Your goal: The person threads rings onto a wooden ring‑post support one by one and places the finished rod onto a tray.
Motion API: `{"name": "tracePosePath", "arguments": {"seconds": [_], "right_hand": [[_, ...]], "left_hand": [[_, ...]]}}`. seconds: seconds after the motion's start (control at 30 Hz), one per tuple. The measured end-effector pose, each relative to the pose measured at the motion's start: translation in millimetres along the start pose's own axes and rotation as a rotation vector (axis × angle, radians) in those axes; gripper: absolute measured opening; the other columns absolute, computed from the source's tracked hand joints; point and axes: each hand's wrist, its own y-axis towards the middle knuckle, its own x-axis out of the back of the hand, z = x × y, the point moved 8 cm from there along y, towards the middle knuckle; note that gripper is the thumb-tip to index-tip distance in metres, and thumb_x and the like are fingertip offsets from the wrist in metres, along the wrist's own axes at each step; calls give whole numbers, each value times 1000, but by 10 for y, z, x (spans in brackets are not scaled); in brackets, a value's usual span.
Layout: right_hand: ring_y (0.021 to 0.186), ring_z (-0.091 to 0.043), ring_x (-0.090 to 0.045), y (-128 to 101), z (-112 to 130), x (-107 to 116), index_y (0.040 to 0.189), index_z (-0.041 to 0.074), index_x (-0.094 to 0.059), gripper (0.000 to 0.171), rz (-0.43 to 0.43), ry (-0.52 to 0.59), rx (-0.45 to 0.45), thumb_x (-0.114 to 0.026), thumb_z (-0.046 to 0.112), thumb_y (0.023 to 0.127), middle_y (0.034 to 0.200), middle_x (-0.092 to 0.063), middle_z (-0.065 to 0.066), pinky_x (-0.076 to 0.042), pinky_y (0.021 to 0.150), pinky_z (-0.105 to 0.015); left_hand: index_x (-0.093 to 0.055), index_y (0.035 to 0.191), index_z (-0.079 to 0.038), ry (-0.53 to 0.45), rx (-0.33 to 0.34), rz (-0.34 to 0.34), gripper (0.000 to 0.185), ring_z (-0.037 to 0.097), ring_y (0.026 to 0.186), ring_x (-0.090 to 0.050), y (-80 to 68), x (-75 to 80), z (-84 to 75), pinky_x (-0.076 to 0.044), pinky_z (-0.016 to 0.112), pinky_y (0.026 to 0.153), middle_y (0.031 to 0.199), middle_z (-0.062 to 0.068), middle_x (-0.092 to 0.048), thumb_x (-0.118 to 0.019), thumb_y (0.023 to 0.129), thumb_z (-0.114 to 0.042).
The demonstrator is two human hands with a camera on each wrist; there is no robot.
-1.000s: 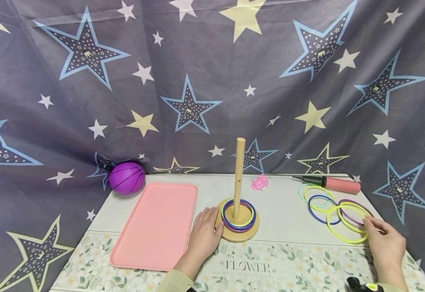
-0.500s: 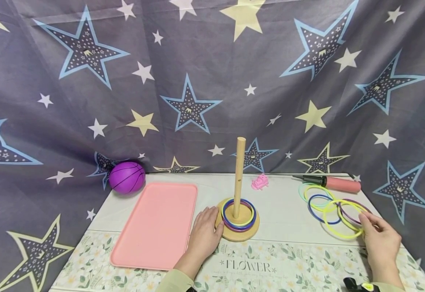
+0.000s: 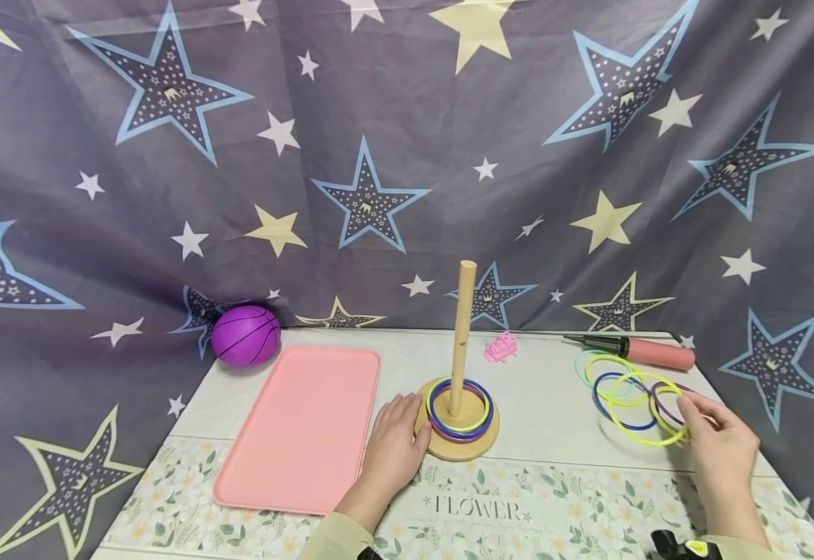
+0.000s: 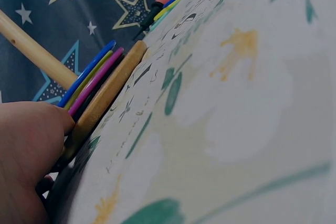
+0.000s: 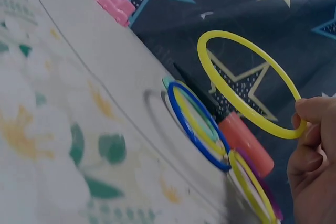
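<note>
My right hand (image 3: pixel 724 443) pinches the edge of a yellow ring (image 5: pixel 201 51) between thumb and fingers. In the right wrist view this ring is lifted clear of the other rings on the table: a blue ring (image 5: pixel 181 116), a second yellow ring (image 5: pixel 242 174) and a purple ring among them. My left hand (image 3: pixel 391 447) rests against the left edge of a round wooden base (image 3: pixel 461 451), its fingers lying fairly straight. A wooden post (image 3: pixel 462 334) stands upright on that base. Several rings in blue, yellow and purple lie stacked around the post's foot.
A pink tray (image 3: pixel 302 428) lies left of my left hand, with a purple ball (image 3: pixel 246 336) behind it. Behind the post's base stands a small pink toy (image 3: pixel 501 348). A red-and-black hand pump (image 3: pixel 658 354) lies behind the loose rings. A star-printed cloth hangs at the back.
My right hand has moved a little left and up, lifting the yellow ring with it. My left hand stays at the wooden base. The view has shifted slightly.
</note>
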Motion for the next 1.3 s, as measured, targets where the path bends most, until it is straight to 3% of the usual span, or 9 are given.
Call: {"name": "tracePosePath", "arguments": {"seconds": [0.17, 0.37, 0.5, 0.77, 0.97, 1.13, 1.3], "right_hand": [[79, 0, -61, -66, 119, -103, 123, 19, -85, 24, 30, -29, 13, -81, 33, 104, 90, -68, 26, -48, 56, -12], [69, -5, -55, -159, 341, -243, 109, 19, -87, 13, 85, 83, 20, -85, 29, 101, 83, -70, 14, -46, 51, -15], [64, -8, -53, -221, 521, -328, 110, 18, -87, 14, 124, 160, 22, -88, 26, 98, 78, -68, 8, -44, 48, -18], [58, -12, -48, -388, 900, -465, 113, 17, -87, 18, 165, 129, 110, -89, 25, 97, 73, -64, 6, -40, 46, -21], [55, -12, -46, -524, 1164, -595, 115, 2, -85, 24, 215, 301, 201, -90, 13, 95, 84, -75, 2, -37, 43, -21], [54, -13, -45, -644, 1323, -686, 116, -2, -83, 20, 265, 371, 227, -85, 6, 98, 86, -74, 1, -36, 44, -21], [53, -14, -44, -753, 1497, -775, 116, -4, -81, 20, 329, 434, 262, -85, 5, 98, 79, -69, 0, -27, 45, -30]], "left_hand": [[-56, 156, 6, 5, 0, 3, 57, 44, 155, -45, 13, 6, -7, -28, 59, 133, 159, 25, -57, -68, 109, -24], [-56, 156, 6, 0, -5, 0, 56, 45, 155, -45, 13, 16, -12, -28, 59, 133, 159, 25, -57, -68, 109, -23], [-56, 156, 6, -6, -4, 3, 56, 45, 155, -44, 12, 5, -2, -28, 59, 133, 160, 25, -56, -68, 109, -23], [-56, 156, 6, -8, -8, 2, 56, 45, 155, -44, 14, -4, 0, -28, 59, 133, 160, 26, -56, -68, 109, -23], [-56, 156, 7, -15, -4, 3, 56, 46, 155, -44, 11, -2, 0, -28, 60, 133, 159, 26, -56, -68, 109, -22], [-56, 155, 8, -28, -3, -4, 56, 48, 155, -44, 14, 7, 0, -27, 61, 132, 159, 28, -56, -68, 108, -20], [-56, 155, 8, -21, -3, -5, 56, 47, 155, -44, 8, 8, 7, -28, 61, 132, 159, 27, -56, -68, 108, -21]]}}
